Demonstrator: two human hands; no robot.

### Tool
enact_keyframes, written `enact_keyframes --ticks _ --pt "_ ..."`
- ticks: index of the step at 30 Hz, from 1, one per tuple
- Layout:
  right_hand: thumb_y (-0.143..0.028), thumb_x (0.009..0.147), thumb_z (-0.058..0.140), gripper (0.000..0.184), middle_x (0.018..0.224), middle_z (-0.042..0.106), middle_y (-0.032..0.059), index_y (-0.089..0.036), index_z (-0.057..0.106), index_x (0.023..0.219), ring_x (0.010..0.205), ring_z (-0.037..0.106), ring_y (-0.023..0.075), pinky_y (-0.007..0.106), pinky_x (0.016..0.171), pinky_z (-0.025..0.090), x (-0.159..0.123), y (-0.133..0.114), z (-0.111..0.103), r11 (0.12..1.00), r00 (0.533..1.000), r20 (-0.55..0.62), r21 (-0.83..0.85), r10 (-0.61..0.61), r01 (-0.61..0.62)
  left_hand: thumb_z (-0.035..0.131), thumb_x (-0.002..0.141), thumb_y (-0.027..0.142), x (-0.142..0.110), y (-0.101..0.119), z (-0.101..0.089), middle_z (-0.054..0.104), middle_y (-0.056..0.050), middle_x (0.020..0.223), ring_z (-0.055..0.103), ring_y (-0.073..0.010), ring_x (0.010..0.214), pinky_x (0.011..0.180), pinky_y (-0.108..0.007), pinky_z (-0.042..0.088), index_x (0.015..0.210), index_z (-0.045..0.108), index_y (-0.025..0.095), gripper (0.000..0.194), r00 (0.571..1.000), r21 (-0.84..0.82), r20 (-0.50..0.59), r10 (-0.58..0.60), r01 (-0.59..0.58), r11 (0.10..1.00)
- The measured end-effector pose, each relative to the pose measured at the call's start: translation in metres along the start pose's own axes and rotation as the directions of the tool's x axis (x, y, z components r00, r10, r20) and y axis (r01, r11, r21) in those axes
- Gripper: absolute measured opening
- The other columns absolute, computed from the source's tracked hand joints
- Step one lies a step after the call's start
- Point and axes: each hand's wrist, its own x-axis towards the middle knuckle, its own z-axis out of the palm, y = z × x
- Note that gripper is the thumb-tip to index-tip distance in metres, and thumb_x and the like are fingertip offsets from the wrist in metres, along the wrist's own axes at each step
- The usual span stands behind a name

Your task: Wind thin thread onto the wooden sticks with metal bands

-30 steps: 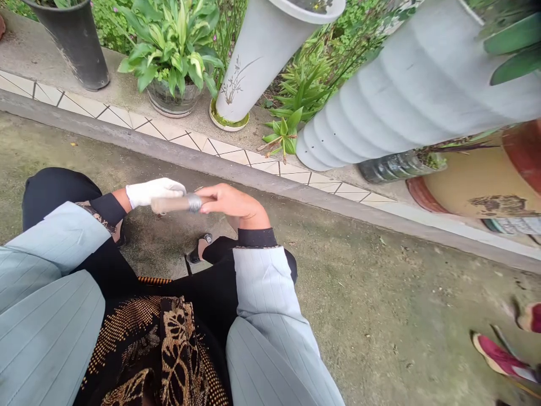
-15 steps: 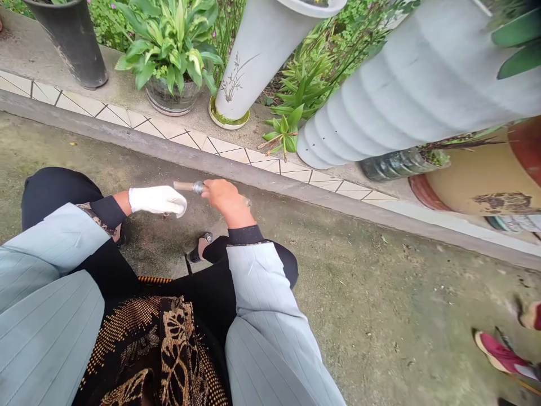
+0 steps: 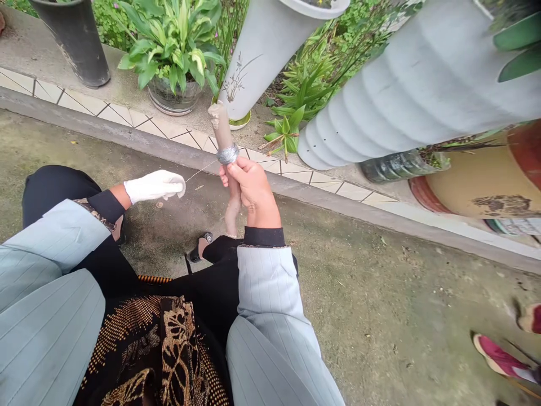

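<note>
My bare right hand (image 3: 249, 183) is closed around a pale, slightly crooked wooden stick (image 3: 222, 128), which stands nearly upright in this view. Just above my fingers, a coil of silvery wire (image 3: 228, 154) is wound around the stick. From that coil a thin strand of wire (image 3: 202, 171) runs taut, down and left, to my left hand (image 3: 155, 186). That hand wears a white glove, and its fingers are closed on the strand's end. The two hands are apart, above the concrete ground between my knees.
A low tiled ledge (image 3: 154, 128) crosses in front of me. On it stand a black pot (image 3: 78, 48), a leafy plant in a clear pot (image 3: 173, 101), a tall white pot (image 3: 249, 62) and a ribbed grey-white planter (image 3: 359, 113). Another person's red shoe (image 3: 496, 354) is at lower right.
The stick has swung from lying sideways to nearly upright, and my right hand has shifted slightly right. The wire strand between the hands now shows. My gloved left hand has barely moved.
</note>
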Motion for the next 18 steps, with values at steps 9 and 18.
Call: enact_keyframes --ticks 9,18 --pt "-0.028 0.083 0.062 0.017 0.084 0.067 0.0076 -0.016 0.070 0.093 0.077 0.055 0.0182 0.028 0.066 0.034 0.005 0.010 0.020 0.437 0.952 0.048 -0.895 0.303 -0.094 0.060 0.082 0.042 -0.005 0.012 -0.002 0.065 -0.005 0.074 0.051 -0.0079 0.056 0.051 -0.018 0.039 0.078 0.068 0.013 0.031 0.982 0.043 0.170 -0.083 0.076 0.996" --pt "-0.044 0.074 0.070 0.036 0.076 0.063 -0.0007 -0.016 0.070 0.097 0.069 0.054 0.0118 0.025 0.066 0.041 -0.010 -0.012 0.016 0.977 0.819 0.558 -0.214 0.135 -0.015 0.062 0.082 0.049 -0.002 0.006 -0.005 0.062 -0.004 0.067 0.048 -0.0080 0.053 0.051 -0.020 0.041 0.078 0.064 0.012 0.037 0.999 -0.041 0.043 -0.020 0.022 0.999"
